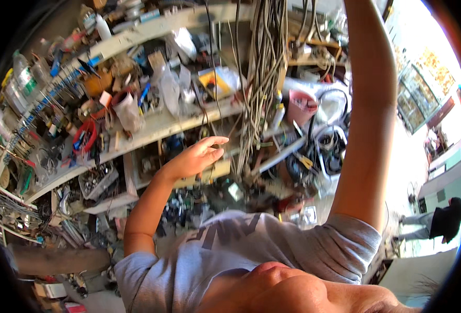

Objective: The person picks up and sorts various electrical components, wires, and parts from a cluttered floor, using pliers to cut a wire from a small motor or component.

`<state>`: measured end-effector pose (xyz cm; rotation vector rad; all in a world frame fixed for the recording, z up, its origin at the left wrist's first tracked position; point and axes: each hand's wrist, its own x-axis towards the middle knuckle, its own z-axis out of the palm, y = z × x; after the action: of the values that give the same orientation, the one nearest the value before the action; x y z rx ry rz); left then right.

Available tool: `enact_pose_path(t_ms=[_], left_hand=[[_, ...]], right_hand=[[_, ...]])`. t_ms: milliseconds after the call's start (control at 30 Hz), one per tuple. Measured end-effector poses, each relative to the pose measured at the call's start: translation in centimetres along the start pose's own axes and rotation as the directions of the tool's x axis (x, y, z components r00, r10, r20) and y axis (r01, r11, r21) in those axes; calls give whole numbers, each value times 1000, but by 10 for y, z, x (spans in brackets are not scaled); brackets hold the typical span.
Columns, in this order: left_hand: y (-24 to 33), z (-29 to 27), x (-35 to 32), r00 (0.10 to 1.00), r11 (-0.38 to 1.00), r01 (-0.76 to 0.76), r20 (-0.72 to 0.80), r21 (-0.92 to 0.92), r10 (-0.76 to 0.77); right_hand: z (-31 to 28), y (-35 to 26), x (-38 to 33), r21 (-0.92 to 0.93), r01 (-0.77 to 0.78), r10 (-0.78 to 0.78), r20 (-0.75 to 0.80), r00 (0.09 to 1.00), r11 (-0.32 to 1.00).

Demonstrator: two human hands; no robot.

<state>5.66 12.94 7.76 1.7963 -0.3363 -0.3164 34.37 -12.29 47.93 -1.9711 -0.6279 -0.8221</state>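
Raised right arm (pixel 371 104) runs out of view, so the right hand's grip cannot be told. Left hand (pixel 191 159), its fingers (pixel 212 141) loosely parted and seemingly empty, points toward cables (pixel 264 68) hanging to its right. Apparently a reach; gripping one calls for closing around it.

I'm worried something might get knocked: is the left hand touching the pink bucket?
Apart: the head view shows the left hand well left of the pink bucket, hanging cables between them.
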Motion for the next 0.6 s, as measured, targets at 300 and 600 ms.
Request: enact_pose_path(t_ms=[300, 600], left_hand=[[-261, 40, -61, 739, 228, 137, 54, 964, -672], [-471, -13, -245, 515, 409, 266, 230, 873, -825]], right_hand=[[-66, 107, -171, 371, 186, -141, -146, 979, 910], [-13, 67, -603, -187, -236, 114, -500, 858, 953]])
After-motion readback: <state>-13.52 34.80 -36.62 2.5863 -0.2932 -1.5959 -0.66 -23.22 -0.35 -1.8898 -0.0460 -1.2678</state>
